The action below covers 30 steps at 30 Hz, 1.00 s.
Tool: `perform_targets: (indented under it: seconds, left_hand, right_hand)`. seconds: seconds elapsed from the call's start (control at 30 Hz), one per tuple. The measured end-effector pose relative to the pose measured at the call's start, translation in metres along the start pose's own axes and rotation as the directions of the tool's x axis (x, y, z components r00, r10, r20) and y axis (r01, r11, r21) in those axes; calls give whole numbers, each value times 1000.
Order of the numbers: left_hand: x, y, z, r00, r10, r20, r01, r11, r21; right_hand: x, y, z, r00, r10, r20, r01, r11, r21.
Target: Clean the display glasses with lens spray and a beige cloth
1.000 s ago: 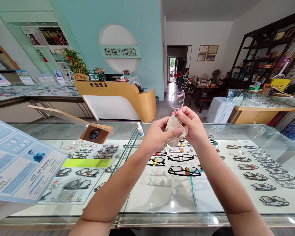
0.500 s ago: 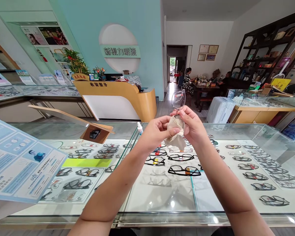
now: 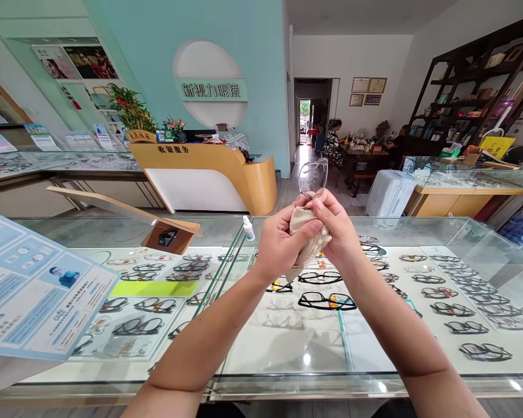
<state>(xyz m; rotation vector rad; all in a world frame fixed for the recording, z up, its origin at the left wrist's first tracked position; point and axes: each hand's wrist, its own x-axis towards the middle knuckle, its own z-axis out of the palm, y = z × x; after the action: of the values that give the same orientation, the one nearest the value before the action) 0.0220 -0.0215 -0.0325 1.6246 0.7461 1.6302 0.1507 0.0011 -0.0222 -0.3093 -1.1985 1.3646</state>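
Above the glass counter, my left hand (image 3: 283, 238) is closed on a beige cleaning cloth (image 3: 310, 247), its thumb pressing the fabric. The cloth wraps around the lower part of a pair of eyeglasses (image 3: 312, 177), and that part is hidden. One clear lens with a thin rim sticks up above my fingers. My right hand (image 3: 335, 223) pinches the eyeglasses near the middle of the frame, its fingertips close to those of my left hand. Under the glass below lie dark-framed glasses (image 3: 326, 301) in rows.
A small white spray bottle (image 3: 248, 229) stands on the counter's far side. A wooden stand (image 3: 169, 235) and a blue printed leaflet (image 3: 39, 284) are at left. Beyond are a cashier desk (image 3: 261, 186), a wrapped white box (image 3: 390, 197) and two people at a table.
The cloth has turned and now hangs down to the left between my hands. The eyeglasses have tilted and shifted slightly left. Both hands keep their hold.
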Motion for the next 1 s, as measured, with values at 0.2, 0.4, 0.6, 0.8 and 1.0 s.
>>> perform_targets:
  seconds: [0.2, 0.4, 0.6, 0.8, 1.0]
  left_hand:
    - [-3, -3, -1, 990, 83, -112, -85, 996, -9]
    - [2, 1, -7, 997, 67, -47, -67, 998, -1]
    - [13, 12, -30, 930, -58, 363, 61, 998, 2]
    - [11, 12, -28, 902, -102, 419, 160, 982, -104]
    - [2, 5, -6, 994, 36, 105, -27, 996, -85]
  right_hand:
    - [-8, -3, 7, 993, -104, 54, 107, 993, -55]
    - [-7, -7, 8, 997, -57, 45, 58, 998, -23]
    - [-1, -5, -3, 999, 28, 34, -30, 998, 59]
    - [-1, -1, -4, 1000, 6, -4, -6, 999, 49]
    - [-5, 6, 8, 1000, -22, 0, 22, 997, 68]
